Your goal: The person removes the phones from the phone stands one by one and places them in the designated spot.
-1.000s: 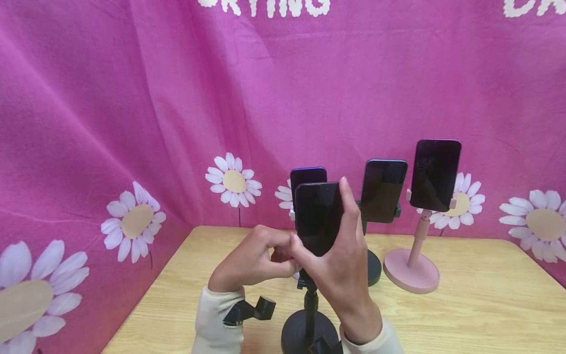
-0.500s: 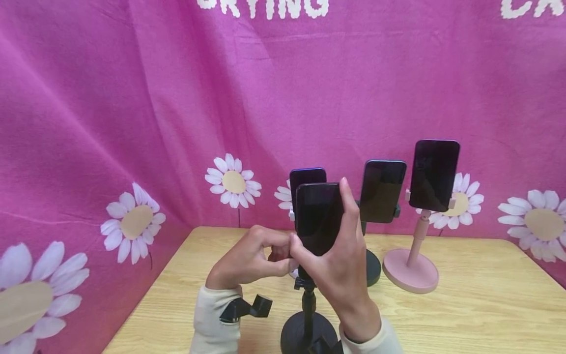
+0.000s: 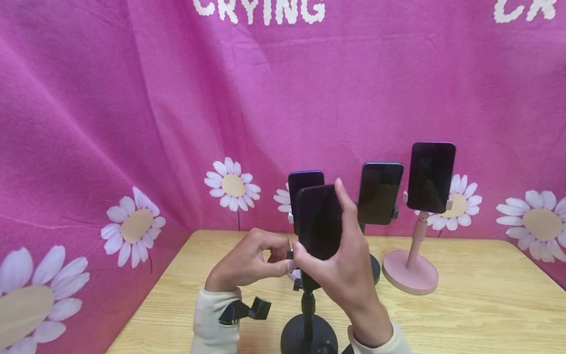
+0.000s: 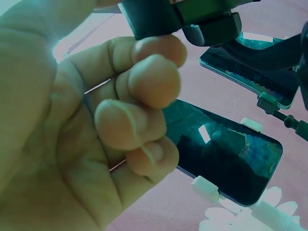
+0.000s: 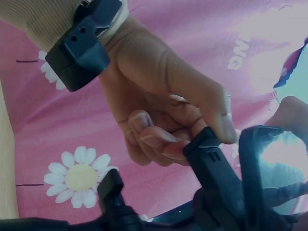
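Note:
My right hand (image 3: 345, 260) grips a black smartphone (image 3: 320, 221), its thumb at the lower left and index finger along the right edge. The phone stands tilted in front of a black phone stand (image 3: 308, 332). My left hand (image 3: 252, 260) pinches the stand's black clamp arm (image 5: 211, 163) between thumb and curled fingers. In the right wrist view, a small gap shows between that arm and the phone's edge (image 5: 250, 173). The left wrist view shows the clamp end (image 4: 151, 17) at my fingertips. Whether the phone's far edge touches the clamp is hidden.
Behind stand a phone (image 3: 306, 179) in a white holder, another phone (image 3: 380, 194) on a dark green stand and a third phone (image 3: 431, 177) on a pink stand (image 3: 411, 273). A pink daisy cloth (image 3: 265, 98) hangs behind the wooden table (image 3: 477, 290).
The phone has turned, and its left edge has come away from the clamp arm. My right hand has moved slightly with it. My left hand stays almost in place.

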The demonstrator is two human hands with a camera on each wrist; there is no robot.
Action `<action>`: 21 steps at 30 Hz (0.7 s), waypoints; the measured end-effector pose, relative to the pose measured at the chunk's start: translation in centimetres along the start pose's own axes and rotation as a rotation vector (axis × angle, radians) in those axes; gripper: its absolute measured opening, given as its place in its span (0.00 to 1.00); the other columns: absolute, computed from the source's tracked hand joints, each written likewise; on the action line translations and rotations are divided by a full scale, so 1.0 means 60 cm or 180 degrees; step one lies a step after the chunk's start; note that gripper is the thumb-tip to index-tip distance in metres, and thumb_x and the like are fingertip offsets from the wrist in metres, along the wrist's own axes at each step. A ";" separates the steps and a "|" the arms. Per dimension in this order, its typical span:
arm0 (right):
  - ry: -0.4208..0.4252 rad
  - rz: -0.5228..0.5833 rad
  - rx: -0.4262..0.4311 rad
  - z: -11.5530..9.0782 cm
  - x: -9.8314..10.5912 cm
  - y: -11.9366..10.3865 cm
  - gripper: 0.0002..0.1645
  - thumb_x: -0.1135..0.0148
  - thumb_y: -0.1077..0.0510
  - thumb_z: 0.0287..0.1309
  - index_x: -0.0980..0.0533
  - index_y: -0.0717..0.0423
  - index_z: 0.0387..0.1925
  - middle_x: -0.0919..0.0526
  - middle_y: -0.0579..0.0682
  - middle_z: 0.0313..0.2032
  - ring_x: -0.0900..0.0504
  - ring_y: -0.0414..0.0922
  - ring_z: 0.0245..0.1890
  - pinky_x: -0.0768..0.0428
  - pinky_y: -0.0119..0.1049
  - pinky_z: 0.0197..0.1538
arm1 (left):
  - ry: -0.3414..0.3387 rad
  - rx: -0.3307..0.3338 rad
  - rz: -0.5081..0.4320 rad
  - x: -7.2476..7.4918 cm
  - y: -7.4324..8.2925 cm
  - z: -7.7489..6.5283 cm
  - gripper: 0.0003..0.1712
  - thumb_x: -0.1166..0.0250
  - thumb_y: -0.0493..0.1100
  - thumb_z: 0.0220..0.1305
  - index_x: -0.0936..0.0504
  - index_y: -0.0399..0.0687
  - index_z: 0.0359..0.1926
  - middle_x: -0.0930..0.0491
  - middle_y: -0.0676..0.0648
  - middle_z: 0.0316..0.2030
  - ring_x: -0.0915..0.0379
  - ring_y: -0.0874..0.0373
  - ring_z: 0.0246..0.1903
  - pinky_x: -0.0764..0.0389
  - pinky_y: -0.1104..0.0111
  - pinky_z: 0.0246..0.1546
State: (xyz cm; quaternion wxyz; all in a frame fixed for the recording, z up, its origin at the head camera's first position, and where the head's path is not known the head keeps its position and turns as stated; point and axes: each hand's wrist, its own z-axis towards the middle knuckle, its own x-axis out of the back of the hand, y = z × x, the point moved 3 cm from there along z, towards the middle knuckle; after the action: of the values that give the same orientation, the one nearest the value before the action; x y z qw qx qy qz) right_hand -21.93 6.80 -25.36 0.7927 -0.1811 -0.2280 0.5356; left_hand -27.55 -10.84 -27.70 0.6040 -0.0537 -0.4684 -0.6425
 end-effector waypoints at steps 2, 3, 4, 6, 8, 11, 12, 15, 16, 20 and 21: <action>-0.0089 -0.0010 -0.0120 0.001 0.004 -0.002 0.66 0.23 0.62 0.38 0.50 0.35 0.74 0.27 0.44 0.58 0.24 0.40 0.47 0.20 0.40 0.44 | -0.0001 -0.0012 0.0027 0.000 0.000 0.000 0.09 0.32 0.43 0.59 0.22 0.50 0.24 0.31 0.56 0.17 0.35 0.65 0.19 0.34 0.74 0.18; -0.0125 -0.0028 -0.0165 0.001 0.006 -0.003 0.65 0.23 0.61 0.38 0.50 0.33 0.74 0.27 0.44 0.59 0.24 0.40 0.47 0.21 0.40 0.44 | 0.0000 -0.0017 0.0038 0.000 0.001 0.000 0.10 0.32 0.43 0.59 0.22 0.50 0.24 0.31 0.57 0.17 0.35 0.65 0.19 0.34 0.74 0.17; -0.0151 -0.0060 -0.0211 0.000 0.009 -0.005 0.65 0.23 0.61 0.39 0.50 0.32 0.74 0.28 0.43 0.59 0.24 0.40 0.47 0.21 0.40 0.44 | 0.0001 -0.0016 0.0049 0.000 0.001 0.000 0.10 0.32 0.43 0.59 0.22 0.50 0.24 0.31 0.57 0.17 0.35 0.66 0.18 0.34 0.74 0.17; -0.0172 -0.0161 -0.0280 -0.001 0.014 -0.009 0.65 0.22 0.60 0.39 0.50 0.30 0.74 0.27 0.44 0.57 0.24 0.39 0.47 0.21 0.40 0.44 | 0.0012 -0.0008 0.0079 -0.001 0.002 0.001 0.10 0.32 0.43 0.59 0.23 0.51 0.23 0.31 0.57 0.17 0.35 0.66 0.18 0.34 0.74 0.17; -0.0184 -0.0278 -0.0333 -0.003 0.018 -0.014 0.65 0.22 0.58 0.38 0.49 0.29 0.73 0.24 0.45 0.52 0.25 0.39 0.45 0.22 0.40 0.42 | 0.0016 0.0019 0.0126 -0.002 0.004 0.002 0.11 0.32 0.44 0.60 0.23 0.51 0.23 0.31 0.57 0.16 0.35 0.66 0.18 0.34 0.74 0.17; -0.0222 -0.0412 -0.0353 -0.004 0.021 -0.022 0.64 0.22 0.56 0.38 0.49 0.29 0.73 0.23 0.46 0.45 0.24 0.39 0.40 0.23 0.38 0.36 | -0.0005 0.0113 0.0186 0.000 0.010 0.002 0.11 0.33 0.44 0.60 0.24 0.53 0.23 0.31 0.58 0.16 0.35 0.67 0.18 0.33 0.73 0.17; -0.0246 -0.0429 -0.0350 -0.004 0.022 -0.025 0.64 0.22 0.55 0.39 0.49 0.29 0.73 0.24 0.46 0.44 0.24 0.40 0.38 0.23 0.37 0.34 | -0.0009 0.0154 0.0202 0.002 0.012 0.002 0.10 0.33 0.44 0.60 0.23 0.54 0.23 0.30 0.58 0.16 0.35 0.67 0.18 0.32 0.73 0.17; -0.0282 -0.0467 -0.0298 -0.003 0.021 -0.033 0.63 0.22 0.54 0.40 0.49 0.29 0.73 0.24 0.46 0.44 0.24 0.41 0.36 0.24 0.38 0.31 | -0.0013 0.0237 0.0234 0.005 0.018 0.002 0.09 0.34 0.44 0.61 0.23 0.55 0.24 0.30 0.58 0.17 0.34 0.66 0.19 0.31 0.72 0.18; -0.0281 -0.0487 -0.0282 -0.004 0.020 -0.036 0.63 0.22 0.54 0.39 0.50 0.29 0.73 0.24 0.46 0.45 0.24 0.41 0.37 0.24 0.38 0.32 | -0.0009 0.0262 0.0238 0.005 0.020 0.002 0.09 0.34 0.44 0.61 0.23 0.56 0.24 0.30 0.58 0.17 0.33 0.65 0.19 0.30 0.72 0.18; -0.0273 -0.0586 -0.0230 -0.009 0.016 -0.040 0.63 0.22 0.52 0.38 0.49 0.30 0.73 0.23 0.46 0.47 0.25 0.41 0.39 0.24 0.41 0.35 | -0.0045 0.0334 0.0280 0.003 0.025 -0.001 0.07 0.36 0.42 0.60 0.22 0.56 0.26 0.30 0.58 0.18 0.32 0.65 0.20 0.28 0.71 0.21; -0.0271 -0.0599 -0.0226 -0.011 0.014 -0.040 0.63 0.22 0.51 0.38 0.49 0.30 0.73 0.23 0.46 0.48 0.25 0.41 0.39 0.24 0.41 0.36 | -0.0057 0.0354 0.0292 0.003 0.025 -0.003 0.07 0.36 0.41 0.60 0.22 0.56 0.26 0.29 0.58 0.19 0.32 0.65 0.21 0.28 0.71 0.21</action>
State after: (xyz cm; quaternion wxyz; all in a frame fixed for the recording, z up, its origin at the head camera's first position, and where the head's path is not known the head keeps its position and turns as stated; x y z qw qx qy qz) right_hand -19.44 6.69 -24.47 0.8222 -0.1639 -0.2963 0.4576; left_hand -26.26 -10.80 -26.86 0.6307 -0.0472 -0.5058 -0.5867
